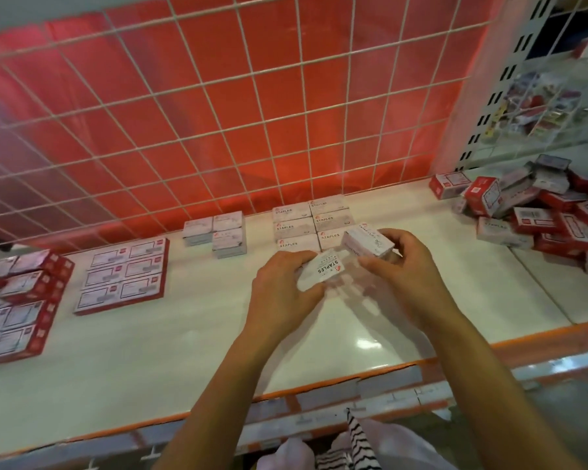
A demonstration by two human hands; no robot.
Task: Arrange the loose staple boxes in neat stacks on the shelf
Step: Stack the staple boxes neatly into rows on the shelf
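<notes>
The left hand (282,286) grips 1 white box (321,270). The right hand (406,266) grips a tilted box (367,243) above the shelf (201,340).

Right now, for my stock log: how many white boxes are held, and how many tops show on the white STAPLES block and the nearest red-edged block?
Held white boxes: 2, one in the left hand, one in the right hand
White STAPLES block tops: 6
Red-edged block tops: 6
Total: 14
</notes>
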